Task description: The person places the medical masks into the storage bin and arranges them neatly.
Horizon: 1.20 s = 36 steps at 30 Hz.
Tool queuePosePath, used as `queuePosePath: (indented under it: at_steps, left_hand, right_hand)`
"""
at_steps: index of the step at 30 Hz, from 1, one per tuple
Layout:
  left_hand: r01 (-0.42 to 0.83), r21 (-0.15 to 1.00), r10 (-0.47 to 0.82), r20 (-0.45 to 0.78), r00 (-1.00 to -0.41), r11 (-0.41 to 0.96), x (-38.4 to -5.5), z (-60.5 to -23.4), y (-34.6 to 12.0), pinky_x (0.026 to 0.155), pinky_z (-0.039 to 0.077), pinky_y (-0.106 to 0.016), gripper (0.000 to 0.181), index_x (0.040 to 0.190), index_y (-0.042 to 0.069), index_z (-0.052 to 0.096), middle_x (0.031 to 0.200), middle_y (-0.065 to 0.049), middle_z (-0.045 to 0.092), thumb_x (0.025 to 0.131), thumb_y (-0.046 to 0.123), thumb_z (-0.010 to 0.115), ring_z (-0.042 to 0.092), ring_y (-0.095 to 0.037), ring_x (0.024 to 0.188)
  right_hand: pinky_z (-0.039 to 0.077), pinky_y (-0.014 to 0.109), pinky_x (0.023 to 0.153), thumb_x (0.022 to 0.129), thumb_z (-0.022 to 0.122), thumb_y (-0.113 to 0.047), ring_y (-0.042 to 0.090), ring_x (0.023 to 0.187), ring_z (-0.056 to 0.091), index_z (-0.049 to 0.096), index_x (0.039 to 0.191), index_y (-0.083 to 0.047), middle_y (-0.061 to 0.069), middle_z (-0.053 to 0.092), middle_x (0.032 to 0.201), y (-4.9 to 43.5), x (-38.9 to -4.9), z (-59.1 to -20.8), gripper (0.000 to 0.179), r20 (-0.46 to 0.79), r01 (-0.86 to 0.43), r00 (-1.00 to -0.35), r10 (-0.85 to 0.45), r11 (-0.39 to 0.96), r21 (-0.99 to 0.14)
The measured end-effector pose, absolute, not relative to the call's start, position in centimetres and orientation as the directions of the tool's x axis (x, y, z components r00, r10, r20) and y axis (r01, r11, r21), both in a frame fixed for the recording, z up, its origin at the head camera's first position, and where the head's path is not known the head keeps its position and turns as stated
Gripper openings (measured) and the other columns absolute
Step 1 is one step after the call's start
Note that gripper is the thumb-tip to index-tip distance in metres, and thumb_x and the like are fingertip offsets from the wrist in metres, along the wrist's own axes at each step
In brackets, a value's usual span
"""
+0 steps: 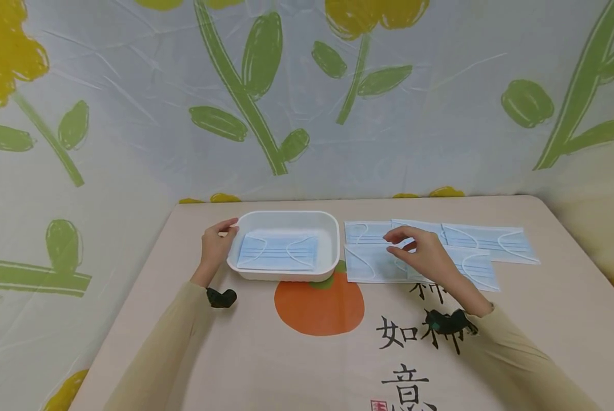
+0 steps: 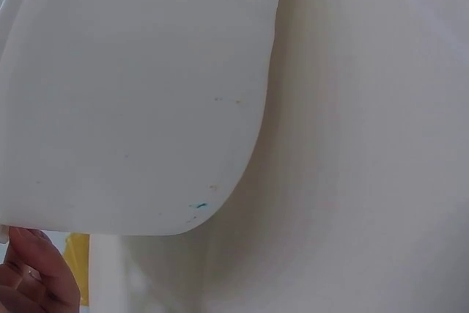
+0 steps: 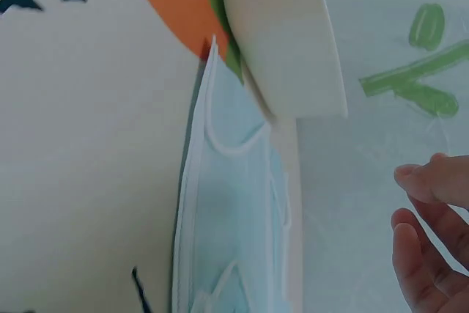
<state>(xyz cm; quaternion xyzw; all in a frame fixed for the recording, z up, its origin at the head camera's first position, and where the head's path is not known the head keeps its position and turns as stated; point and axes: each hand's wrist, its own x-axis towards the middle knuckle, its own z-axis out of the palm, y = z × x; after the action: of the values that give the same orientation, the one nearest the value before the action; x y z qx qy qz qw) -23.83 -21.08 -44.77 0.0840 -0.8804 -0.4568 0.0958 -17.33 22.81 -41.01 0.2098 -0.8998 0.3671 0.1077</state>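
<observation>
A white rectangular tray (image 1: 286,276) stands on the table with a light blue face mask (image 1: 277,252) lying flat inside it. At its left side my left hand (image 1: 216,249) grips the rim between thumb and fingers; the left wrist view shows the fingertips (image 2: 44,258) right at the tray's edge (image 2: 139,108). To the right of the tray, several overlapping blue masks (image 1: 368,265) lie in two rows. My right hand (image 1: 424,254) hovers over them, fingers loosely bent and thumb apart, holding nothing. In the right wrist view it appears beside the masks (image 3: 227,203).
The pale table cover (image 1: 245,354) carries a printed orange persimmon (image 1: 317,308) and black written characters (image 1: 399,331). Behind it rises a flower-patterned cloth (image 1: 147,137). Dark bands (image 1: 448,322) sit at both wrists.
</observation>
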Motion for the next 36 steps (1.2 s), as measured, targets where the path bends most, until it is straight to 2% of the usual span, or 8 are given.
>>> queuePosePath:
  at_steps: [5,8,14,17,25,36]
  left_hand:
    - [-0.069,0.828,-0.24,0.08,-0.968,0.556,-23.6,-44.8,-21.0,0.079,0.041,-0.027,0.031,0.124,0.008,0.065,0.111,-0.016,0.066,0.095,0.018,0.058,0.055,-0.024,0.101]
    - [-0.073,0.833,-0.237,0.071,-0.969,0.548,-23.4,-44.7,-21.0,0.08,0.041,-0.028,0.031,0.124,0.008,0.065,0.112,-0.017,0.066,0.096,0.018,0.058,0.054,-0.024,0.102]
    - [-0.075,0.842,-0.234,0.062,-0.97,0.534,-23.3,-44.5,-20.9,0.081,0.041,-0.029,0.031,0.124,0.007,0.065,0.112,-0.018,0.065,0.096,0.017,0.058,0.054,-0.025,0.104]
    - [-0.073,0.841,-0.234,0.065,-0.97,0.536,-23.4,-44.5,-20.9,0.081,0.041,-0.029,0.031,0.124,0.007,0.065,0.112,-0.017,0.065,0.096,0.017,0.058,0.054,-0.025,0.104]
    - [-0.071,0.842,-0.233,0.066,-0.97,0.534,-23.6,-44.7,-21.0,0.078,0.041,-0.026,0.03,0.123,0.008,0.065,0.111,-0.016,0.065,0.095,0.018,0.058,0.054,-0.024,0.101]
    - [-0.068,0.838,-0.231,0.071,-0.97,0.541,-23.6,-44.5,-21.1,0.081,0.04,-0.029,0.031,0.123,0.008,0.065,0.11,-0.017,0.065,0.095,0.018,0.058,0.054,-0.025,0.103]
  right_hand:
    - [0.053,0.02,0.069,0.081,0.073,-0.001,0.027,0.086,0.066,0.069,0.103,-0.003,0.013,0.072,0.098,24.4,-16.9,-41.3,0.022,0.343,-0.427,-0.901,-0.265,0.674,-0.602]
    - [0.052,0.016,0.068,0.081,0.073,-0.002,0.023,0.085,0.066,0.069,0.103,-0.003,0.011,0.073,0.097,25.3,-16.7,-41.4,0.023,0.342,-0.409,-0.908,-0.244,0.694,-0.592]
    - [0.048,0.009,0.067,0.08,0.073,-0.001,-0.009,0.081,0.057,0.068,0.103,-0.003,0.013,0.072,0.096,27.1,-16.1,-41.6,0.023,0.35,-0.392,-0.912,-0.213,0.703,-0.594]
    - [0.046,0.007,0.067,0.081,0.074,-0.003,-0.017,0.081,0.051,0.068,0.104,-0.002,0.016,0.072,0.095,27.8,-15.8,-41.5,0.023,0.343,-0.376,-0.918,-0.197,0.704,-0.602]
    - [0.045,0.005,0.067,0.081,0.075,-0.005,-0.015,0.081,0.053,0.068,0.104,-0.003,0.016,0.071,0.096,29.8,-15.4,-41.5,0.024,0.343,-0.348,-0.925,-0.164,0.73,-0.588]
    - [0.044,0.004,0.067,0.08,0.075,-0.004,-0.018,0.081,0.052,0.068,0.104,-0.003,0.018,0.07,0.096,32.5,-15.0,-42.1,0.024,0.35,-0.348,-0.923,-0.161,0.736,-0.581]
